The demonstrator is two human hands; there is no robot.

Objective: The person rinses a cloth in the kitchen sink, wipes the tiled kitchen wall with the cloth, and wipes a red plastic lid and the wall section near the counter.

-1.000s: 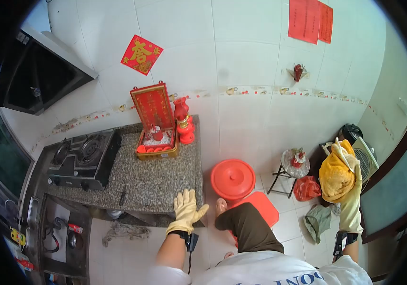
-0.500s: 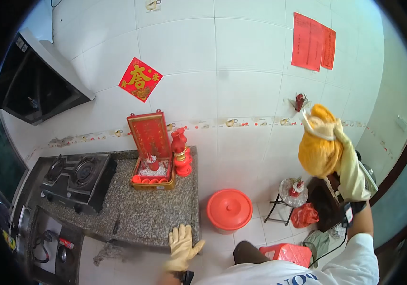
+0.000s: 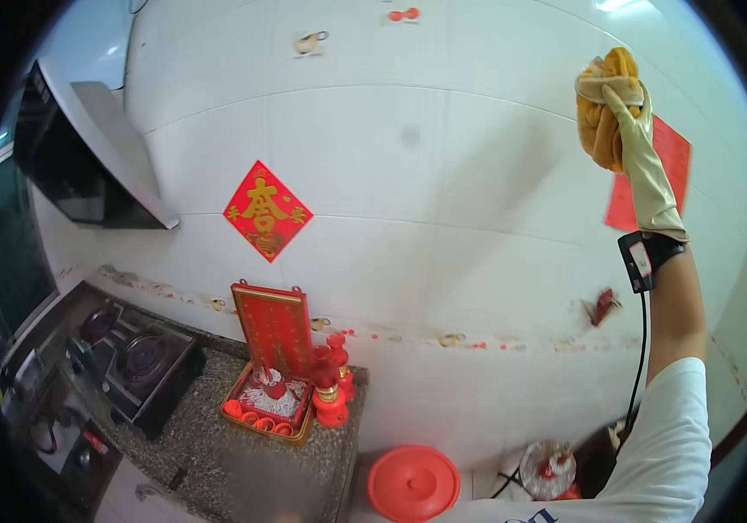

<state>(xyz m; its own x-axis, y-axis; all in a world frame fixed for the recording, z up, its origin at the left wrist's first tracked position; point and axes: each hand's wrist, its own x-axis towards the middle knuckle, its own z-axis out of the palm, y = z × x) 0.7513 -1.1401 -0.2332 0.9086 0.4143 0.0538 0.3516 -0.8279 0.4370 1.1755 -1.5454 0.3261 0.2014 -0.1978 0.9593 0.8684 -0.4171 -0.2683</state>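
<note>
Wrist cable (image 3: 644,349) hangs beside the right arm (image 3: 680,301), could snag on a wide swing; can't make out left hand. Gloved right hand (image 3: 636,129) is up high, fingers closed round bunched yellow cloth (image 3: 596,129), wall (image 3: 478,157) contact unclear. Red paper (image 3: 672,166) behind could tear if dragged sideways.

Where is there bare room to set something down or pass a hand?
Granite counter between stove and open red box looks bare; so does wall between diamond sign and yellow cloth. Crowded: the corner where that box and red ornaments stand together.
</note>
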